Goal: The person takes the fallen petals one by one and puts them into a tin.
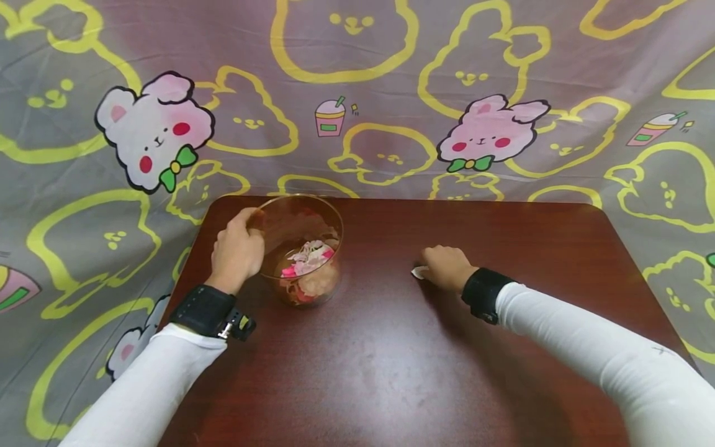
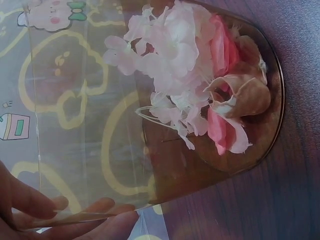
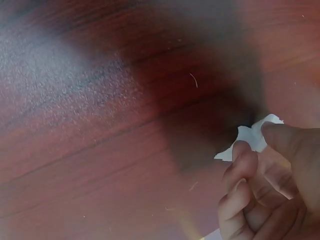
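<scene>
My left hand [image 1: 237, 251] grips the left rim of a see-through amber container [image 1: 341, 226], thumb on one side of the wall and fingers on the other. Inside it lie pale pink petals [image 2: 172, 45], bright pink pieces [image 2: 225, 47] and a curled tan piece [image 2: 245, 92], heaped at the bottom. Over the table to the right, my right hand [image 1: 447, 267] pinches a small white scrap [image 3: 257, 136] with torn-looking edges between thumb and index finger. The other fingers of that hand are curled in.
The dark red-brown wooden table [image 1: 357, 372] has rounded far corners. Behind it and along both sides hangs a grey cloth [image 1: 385, 93] printed with yellow outlines and cartoon animals. A few thin fibres [image 3: 193, 80] lie on the tabletop near my right hand.
</scene>
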`<action>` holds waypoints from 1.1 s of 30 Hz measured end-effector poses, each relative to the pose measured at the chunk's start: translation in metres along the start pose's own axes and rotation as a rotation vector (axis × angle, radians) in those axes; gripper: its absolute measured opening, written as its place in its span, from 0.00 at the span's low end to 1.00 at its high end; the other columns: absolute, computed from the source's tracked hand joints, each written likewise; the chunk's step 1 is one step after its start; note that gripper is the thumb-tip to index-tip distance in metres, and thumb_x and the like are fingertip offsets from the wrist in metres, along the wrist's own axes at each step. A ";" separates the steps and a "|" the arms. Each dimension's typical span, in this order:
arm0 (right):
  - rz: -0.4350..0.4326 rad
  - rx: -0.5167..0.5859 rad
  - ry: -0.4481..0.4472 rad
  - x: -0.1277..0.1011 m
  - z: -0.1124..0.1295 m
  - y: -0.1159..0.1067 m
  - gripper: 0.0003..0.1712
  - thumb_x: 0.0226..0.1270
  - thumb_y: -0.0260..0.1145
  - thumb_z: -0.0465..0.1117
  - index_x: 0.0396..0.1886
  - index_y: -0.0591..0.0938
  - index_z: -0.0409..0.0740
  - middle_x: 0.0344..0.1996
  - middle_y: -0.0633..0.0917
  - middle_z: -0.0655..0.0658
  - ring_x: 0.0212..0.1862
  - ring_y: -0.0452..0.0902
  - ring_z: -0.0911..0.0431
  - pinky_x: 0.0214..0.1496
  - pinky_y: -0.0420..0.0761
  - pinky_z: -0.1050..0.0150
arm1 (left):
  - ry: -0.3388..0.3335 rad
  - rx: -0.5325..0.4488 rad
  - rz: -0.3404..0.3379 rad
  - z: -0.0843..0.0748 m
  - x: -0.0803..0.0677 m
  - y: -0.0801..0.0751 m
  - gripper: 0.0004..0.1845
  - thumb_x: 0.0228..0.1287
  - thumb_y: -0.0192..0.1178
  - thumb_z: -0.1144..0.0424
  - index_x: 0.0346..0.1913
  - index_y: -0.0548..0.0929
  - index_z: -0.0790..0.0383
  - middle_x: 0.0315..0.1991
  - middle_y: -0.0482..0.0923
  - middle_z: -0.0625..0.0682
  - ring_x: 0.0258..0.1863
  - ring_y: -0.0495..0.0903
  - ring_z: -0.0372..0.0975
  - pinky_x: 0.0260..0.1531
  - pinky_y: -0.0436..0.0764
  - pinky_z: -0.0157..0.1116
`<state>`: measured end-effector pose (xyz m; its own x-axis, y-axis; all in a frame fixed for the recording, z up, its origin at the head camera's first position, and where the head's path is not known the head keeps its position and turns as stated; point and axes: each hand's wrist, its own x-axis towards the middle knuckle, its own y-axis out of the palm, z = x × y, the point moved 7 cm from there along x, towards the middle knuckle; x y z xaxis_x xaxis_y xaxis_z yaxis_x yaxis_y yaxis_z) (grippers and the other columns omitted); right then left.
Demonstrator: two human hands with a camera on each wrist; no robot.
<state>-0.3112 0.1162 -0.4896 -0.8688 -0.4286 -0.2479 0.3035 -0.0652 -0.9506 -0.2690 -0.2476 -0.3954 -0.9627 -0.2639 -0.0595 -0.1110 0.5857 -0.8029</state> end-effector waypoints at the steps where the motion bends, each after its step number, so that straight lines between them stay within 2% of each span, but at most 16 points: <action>1: -0.003 0.002 -0.004 0.000 0.001 0.001 0.11 0.71 0.65 0.45 0.39 0.83 0.42 0.30 0.84 0.46 0.32 0.79 0.53 0.37 0.80 0.52 | 0.001 0.001 -0.001 0.000 0.000 0.000 0.24 0.78 0.38 0.59 0.73 0.69 0.49 0.61 0.79 0.61 0.34 0.77 0.54 0.28 0.67 0.43; 7: -0.002 -0.017 -0.031 0.000 0.006 0.006 0.10 0.71 0.62 0.39 0.45 0.88 0.48 0.36 0.89 0.47 0.35 0.82 0.54 0.40 0.82 0.52 | 0.005 0.005 -0.007 0.000 0.000 0.001 0.24 0.78 0.37 0.59 0.72 0.70 0.48 0.62 0.79 0.61 0.38 0.79 0.56 0.31 0.69 0.45; 10: -0.018 -0.013 -0.048 0.000 0.009 0.001 0.10 0.71 0.61 0.37 0.44 0.87 0.47 0.36 0.88 0.46 0.35 0.82 0.54 0.38 0.82 0.53 | 0.006 0.005 -0.008 0.000 0.000 0.001 0.25 0.77 0.37 0.60 0.72 0.70 0.48 0.62 0.79 0.61 0.39 0.79 0.56 0.32 0.69 0.45; 14: -0.077 0.015 -0.082 -0.003 0.018 -0.014 0.09 0.70 0.63 0.36 0.46 0.85 0.41 0.34 0.88 0.45 0.35 0.83 0.53 0.37 0.82 0.54 | 0.007 0.003 -0.010 0.000 0.000 0.000 0.25 0.77 0.37 0.60 0.72 0.70 0.48 0.62 0.79 0.61 0.37 0.78 0.55 0.30 0.68 0.44; 17: -0.120 0.027 -0.117 -0.005 0.026 -0.025 0.09 0.69 0.65 0.36 0.46 0.84 0.39 0.33 0.88 0.45 0.35 0.83 0.52 0.36 0.83 0.55 | 0.008 0.004 -0.014 0.000 -0.001 -0.001 0.25 0.77 0.37 0.60 0.71 0.70 0.48 0.62 0.79 0.61 0.40 0.79 0.57 0.31 0.70 0.46; 21: -0.142 0.071 -0.141 -0.007 0.037 -0.040 0.04 0.69 0.65 0.35 0.41 0.84 0.42 0.31 0.87 0.47 0.31 0.82 0.55 0.32 0.80 0.60 | 0.010 0.003 -0.014 -0.001 -0.001 -0.001 0.25 0.77 0.37 0.60 0.71 0.71 0.49 0.63 0.78 0.61 0.44 0.80 0.59 0.34 0.71 0.48; 25: -0.181 0.123 -0.165 -0.007 0.050 -0.061 0.03 0.69 0.64 0.34 0.35 0.82 0.45 0.26 0.83 0.49 0.28 0.76 0.56 0.28 0.74 0.64 | 0.009 0.001 -0.010 0.000 -0.001 0.000 0.25 0.77 0.37 0.60 0.71 0.70 0.49 0.63 0.78 0.61 0.41 0.79 0.57 0.32 0.70 0.45; 29: -0.266 0.151 -0.210 -0.008 0.065 -0.085 0.04 0.69 0.65 0.36 0.33 0.81 0.46 0.25 0.81 0.50 0.27 0.73 0.57 0.27 0.70 0.65 | 0.010 0.000 -0.008 0.000 -0.001 0.000 0.25 0.77 0.37 0.60 0.72 0.70 0.49 0.63 0.78 0.61 0.41 0.79 0.57 0.31 0.69 0.44; 33: -0.347 0.162 -0.248 -0.012 0.088 -0.110 0.03 0.70 0.65 0.37 0.34 0.81 0.45 0.25 0.80 0.50 0.28 0.73 0.56 0.29 0.70 0.63 | 0.012 0.001 -0.012 -0.001 -0.001 0.000 0.25 0.77 0.37 0.60 0.72 0.70 0.49 0.63 0.79 0.61 0.39 0.79 0.56 0.30 0.69 0.44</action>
<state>-0.2998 0.0491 -0.3661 -0.8162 -0.5577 0.1512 0.0849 -0.3745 -0.9233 -0.2681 -0.2470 -0.3946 -0.9641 -0.2619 -0.0433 -0.1221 0.5821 -0.8039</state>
